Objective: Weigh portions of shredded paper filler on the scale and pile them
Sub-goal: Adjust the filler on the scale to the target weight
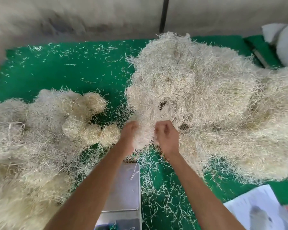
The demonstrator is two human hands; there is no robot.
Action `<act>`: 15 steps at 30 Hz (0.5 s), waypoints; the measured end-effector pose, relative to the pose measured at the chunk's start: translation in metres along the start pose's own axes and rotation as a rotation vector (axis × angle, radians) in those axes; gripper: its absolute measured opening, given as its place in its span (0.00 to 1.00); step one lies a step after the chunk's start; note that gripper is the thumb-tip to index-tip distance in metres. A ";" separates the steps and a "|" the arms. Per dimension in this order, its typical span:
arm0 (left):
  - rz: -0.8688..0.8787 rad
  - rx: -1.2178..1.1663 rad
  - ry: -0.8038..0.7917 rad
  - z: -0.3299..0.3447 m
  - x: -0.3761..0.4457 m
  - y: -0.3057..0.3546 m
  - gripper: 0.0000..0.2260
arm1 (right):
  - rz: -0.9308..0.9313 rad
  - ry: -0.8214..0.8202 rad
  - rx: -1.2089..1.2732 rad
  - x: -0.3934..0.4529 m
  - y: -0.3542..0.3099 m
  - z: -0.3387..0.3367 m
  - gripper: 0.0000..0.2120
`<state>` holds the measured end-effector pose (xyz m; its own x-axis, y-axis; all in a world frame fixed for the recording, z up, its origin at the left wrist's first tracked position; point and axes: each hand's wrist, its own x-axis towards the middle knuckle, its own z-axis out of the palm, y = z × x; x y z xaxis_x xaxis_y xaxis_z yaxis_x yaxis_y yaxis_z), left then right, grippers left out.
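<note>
A big heap of cream shredded paper filler [206,97] covers the right half of the green table [70,70]. Both my hands grip one clump of filler [144,135] at the heap's near left edge: my left hand [129,135] on its left side, my right hand [167,138] on its right. The clump hangs just beyond the far end of the steel scale [125,188], whose platform carries only a few stray strands. To the left lies a pile of rounded filler portions [45,133].
Loose paper strands litter the green surface around the scale and toward the wall. A white printed sheet [263,209] lies at the near right corner. A white bag [286,42] sits at the far right, by the pale wall.
</note>
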<state>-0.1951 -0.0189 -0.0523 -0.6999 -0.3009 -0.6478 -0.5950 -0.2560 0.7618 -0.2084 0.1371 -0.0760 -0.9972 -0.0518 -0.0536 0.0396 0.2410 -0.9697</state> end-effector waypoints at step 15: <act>0.020 -0.124 -0.114 -0.095 -0.099 -0.003 0.19 | 0.016 -0.292 -0.124 -0.050 -0.067 0.056 0.20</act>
<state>-0.0863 -0.0757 0.0093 -0.7558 -0.2026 -0.6227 -0.5319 -0.3646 0.7643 -0.1572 0.0689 -0.0216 -0.9354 -0.3190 -0.1525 0.0295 0.3594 -0.9327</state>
